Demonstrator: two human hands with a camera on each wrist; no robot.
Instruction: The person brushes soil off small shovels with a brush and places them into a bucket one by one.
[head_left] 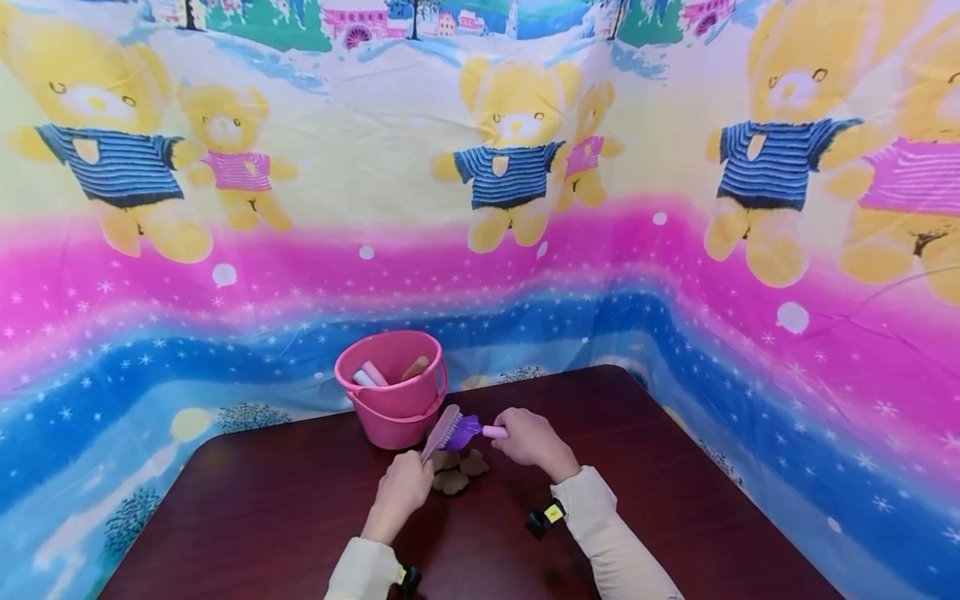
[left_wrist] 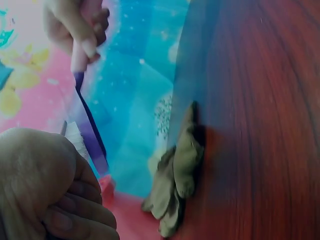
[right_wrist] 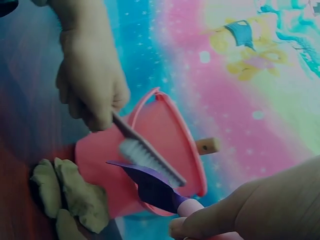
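My left hand point(head_left: 402, 485) grips the handle of a pinkish brush point(right_wrist: 150, 152) with white bristles. A purple toy shovel point(head_left: 465, 432) with a pale pink handle is in my right hand point(head_left: 531, 439), pinched near the handle's end. The brush bristles face the shovel blade and overlap it in the right wrist view. Below the two tools, several brown clay-like lumps point(head_left: 452, 482) lie on the table, close to the pink bucket point(head_left: 393, 427). The left wrist view shows these lumps from the side, with the fingers of my left hand curled nearby.
The bucket stands at the table's back edge with its handle hanging in front. Pink and white rods point(head_left: 372, 373) and a wooden handle point(head_left: 415, 367) stick up inside it. A cloth printed with bears point(head_left: 510, 175) hangs behind the dark red-brown table point(head_left: 292, 500).
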